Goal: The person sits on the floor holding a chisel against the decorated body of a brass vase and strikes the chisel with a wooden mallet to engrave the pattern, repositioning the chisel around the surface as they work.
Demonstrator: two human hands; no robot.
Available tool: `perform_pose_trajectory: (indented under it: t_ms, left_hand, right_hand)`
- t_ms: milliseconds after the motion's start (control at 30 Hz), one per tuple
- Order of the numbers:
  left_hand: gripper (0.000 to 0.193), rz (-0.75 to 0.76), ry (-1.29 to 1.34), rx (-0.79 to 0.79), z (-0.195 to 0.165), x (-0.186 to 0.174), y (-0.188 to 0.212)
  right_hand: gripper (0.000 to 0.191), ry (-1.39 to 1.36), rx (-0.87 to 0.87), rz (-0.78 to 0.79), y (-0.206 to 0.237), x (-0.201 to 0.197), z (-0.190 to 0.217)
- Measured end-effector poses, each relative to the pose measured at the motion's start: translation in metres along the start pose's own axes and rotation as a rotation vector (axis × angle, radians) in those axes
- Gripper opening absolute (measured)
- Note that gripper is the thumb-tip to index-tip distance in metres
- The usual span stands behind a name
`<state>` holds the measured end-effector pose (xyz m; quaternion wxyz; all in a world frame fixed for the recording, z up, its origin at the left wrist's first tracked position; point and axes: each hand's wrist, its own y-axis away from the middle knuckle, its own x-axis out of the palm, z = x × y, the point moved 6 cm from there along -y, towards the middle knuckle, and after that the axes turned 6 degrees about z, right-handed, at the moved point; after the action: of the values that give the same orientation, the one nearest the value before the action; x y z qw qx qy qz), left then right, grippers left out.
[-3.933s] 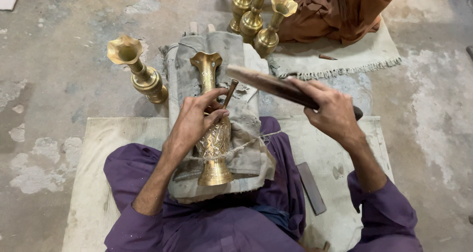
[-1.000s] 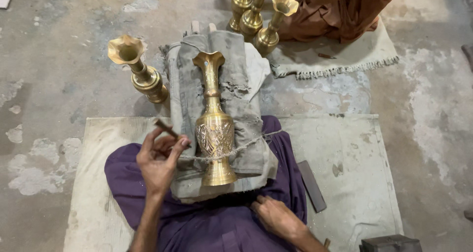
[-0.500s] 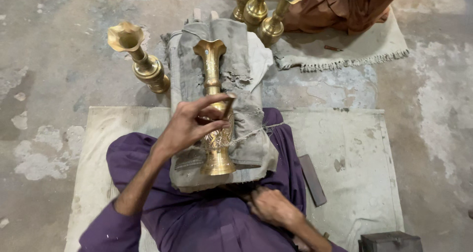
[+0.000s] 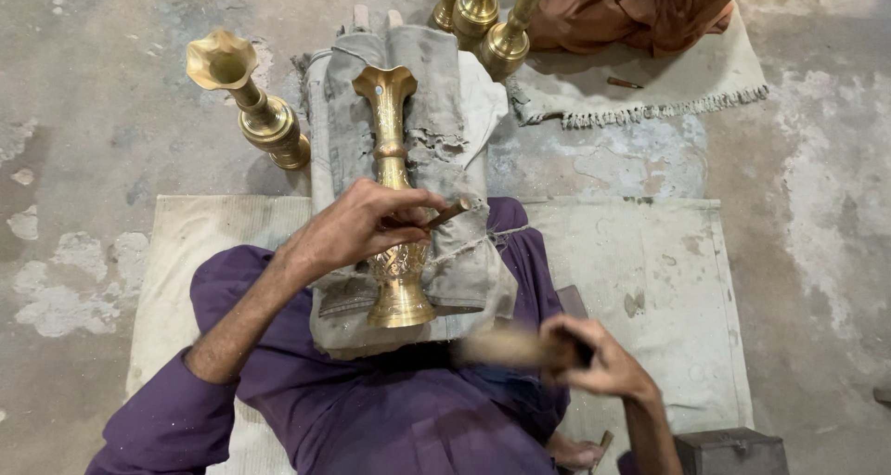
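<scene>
Bare concrete floor (image 4: pixel 111 95), pale mat (image 4: pixel 640 271) across mid-frame. Brass vase (image 4: pixel 394 197) lying on a grey cloth pad (image 4: pixel 445 113) at centre. Left hand (image 4: pixel 357 229) over its belly, grip pinching a small chisel (image 4: pixel 447 214). Right hand (image 4: pixel 599 359), lower right, grip closed round a blurred mallet (image 4: pixel 506 348). More vases (image 4: pixel 249 99) upper left and top.

Right hand (image 4: pixel 594 359) now up, gripping mallet (image 4: pixel 506 348).

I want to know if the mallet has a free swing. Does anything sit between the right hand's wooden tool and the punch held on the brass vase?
Nothing visible does. The right hand holds the blurred wooden tool just below the padded block's near edge. Only that cloth edge lies between it and the punch, which the left hand pins on the brass vase.
</scene>
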<state>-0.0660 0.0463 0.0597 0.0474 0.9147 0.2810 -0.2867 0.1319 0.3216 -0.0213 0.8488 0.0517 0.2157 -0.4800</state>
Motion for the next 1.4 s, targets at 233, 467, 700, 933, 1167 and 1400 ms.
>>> perform_pose_trajectory:
  t_ms: [233,467,700,933,1167,1400]
  left_hand:
    - [0.046,0.029,-0.042,0.024,-0.008,-0.001,-0.003]
    - [0.046,0.028,-0.072,0.013,-0.009,0.0,-0.004]
    - [0.046,0.001,-0.086,-0.004,-0.012,0.001,0.0]
    - [0.046,0.011,-0.118,-0.037,-0.011,0.002,-0.001]
    - [0.048,-0.013,-0.101,0.026,-0.014,0.001,-0.001]
    - [0.047,0.003,-0.09,-0.001,-0.012,0.003,-0.002]
  right_hand:
    - [0.042,0.41,0.312,-0.445,-0.032,-0.029,-0.003]
    - [0.041,0.489,0.223,-0.527,-0.065,-0.037,0.025]
    - [0.035,0.364,0.319,-0.618,-0.055,-0.043,-0.004]
    - [0.038,0.424,0.258,-0.608,-0.054,-0.049,-0.006]
    - [0.032,0.444,0.335,-0.615,-0.052,-0.047,-0.007]
    - [0.025,0.442,0.38,-0.613,-0.049,-0.05,-0.017]
